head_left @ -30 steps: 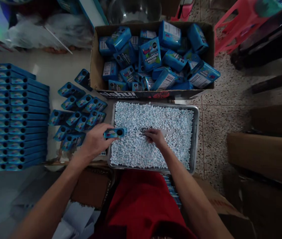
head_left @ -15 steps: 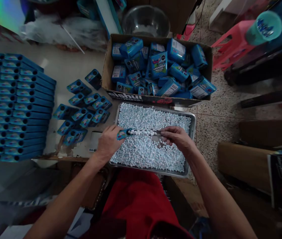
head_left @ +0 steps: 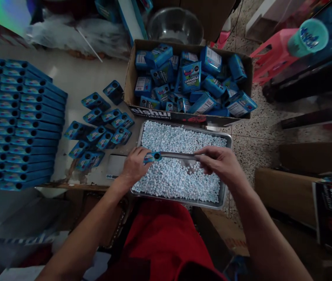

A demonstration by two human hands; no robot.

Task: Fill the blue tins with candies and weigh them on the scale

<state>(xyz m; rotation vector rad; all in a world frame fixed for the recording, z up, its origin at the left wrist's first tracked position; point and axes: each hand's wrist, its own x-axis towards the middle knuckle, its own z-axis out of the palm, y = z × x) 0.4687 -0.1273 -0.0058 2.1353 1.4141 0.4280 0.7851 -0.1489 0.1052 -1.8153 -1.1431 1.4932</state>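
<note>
left hand [head_left: 133, 167] pinches small blue box [head_left: 152, 157]; right hand [head_left: 221, 164] apparently grips metal chute [head_left: 180, 155], lengthwise left-right, its end at the box, over candy tray [head_left: 228, 164].

Candy-packing workshop; stacked blue boxes [head_left: 19, 121]

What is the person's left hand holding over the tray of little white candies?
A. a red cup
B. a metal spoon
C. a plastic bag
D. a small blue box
D: the left hand grips a small blue box above the metal tray of white candies, while the right hand holds a long thin metal chute up to the box's end.
</note>
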